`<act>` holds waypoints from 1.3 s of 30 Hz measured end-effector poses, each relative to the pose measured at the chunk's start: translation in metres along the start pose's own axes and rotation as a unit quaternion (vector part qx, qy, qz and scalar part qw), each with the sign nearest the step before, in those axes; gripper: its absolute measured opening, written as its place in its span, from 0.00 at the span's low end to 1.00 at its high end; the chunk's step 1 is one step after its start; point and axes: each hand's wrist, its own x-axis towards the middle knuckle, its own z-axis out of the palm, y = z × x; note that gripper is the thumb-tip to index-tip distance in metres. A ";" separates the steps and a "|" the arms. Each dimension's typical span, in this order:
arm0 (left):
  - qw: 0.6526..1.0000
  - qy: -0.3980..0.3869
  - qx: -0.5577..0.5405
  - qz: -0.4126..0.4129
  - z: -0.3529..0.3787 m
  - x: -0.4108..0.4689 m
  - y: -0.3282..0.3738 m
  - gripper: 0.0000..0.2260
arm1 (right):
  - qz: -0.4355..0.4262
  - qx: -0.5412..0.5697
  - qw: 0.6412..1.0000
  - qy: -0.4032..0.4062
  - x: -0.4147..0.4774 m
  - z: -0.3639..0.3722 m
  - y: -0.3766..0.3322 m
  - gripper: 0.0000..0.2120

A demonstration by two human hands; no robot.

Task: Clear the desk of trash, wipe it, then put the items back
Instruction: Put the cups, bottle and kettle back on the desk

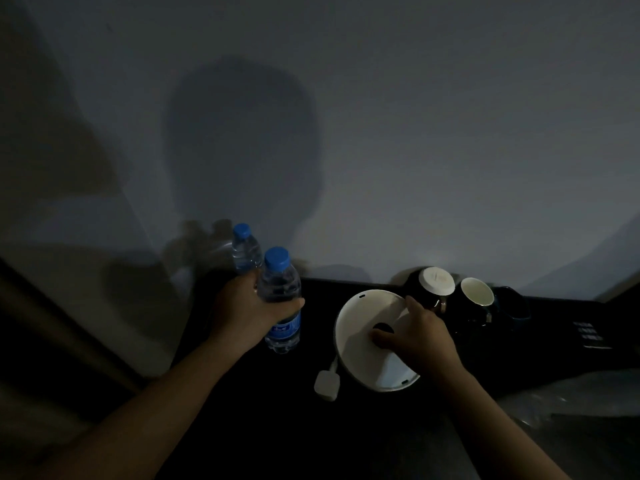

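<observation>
Over dark desk (277,410) | left hand (249,306) grip wraps water bottle (281,285) | right hand (419,337) splayed flat on kettle base (360,317)

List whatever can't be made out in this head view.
Head view, dim throughout:
- Rear bottle: lower half hidden by the left hand and front bottle.
- Kettle base: middle covered by the right hand; grip or mere rest unclear.
- Dark object right of the upright cup: too dark to identify.
- White marks on the desk: too small to read.
- Pale sheet, lower right: blurred, cut off by the edge.
</observation>
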 end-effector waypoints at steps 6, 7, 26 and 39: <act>1.000 -0.011 -0.006 -0.010 0.012 0.035 -0.023 0.16 | 0.007 0.008 0.999 -0.031 0.035 0.018 -0.005 0.39; 1.000 -0.007 -0.003 -0.011 0.014 0.039 -0.026 0.16 | 0.006 0.003 0.999 -0.040 0.041 0.020 -0.005 0.40; 0.993 0.102 0.009 -0.064 0.086 0.134 -0.057 0.17 | 0.016 0.001 0.996 -0.085 0.114 0.049 0.021 0.43; 0.988 0.118 0.032 -0.092 0.099 0.163 -0.064 0.16 | 0.019 0.026 0.996 -0.081 0.130 0.061 0.031 0.44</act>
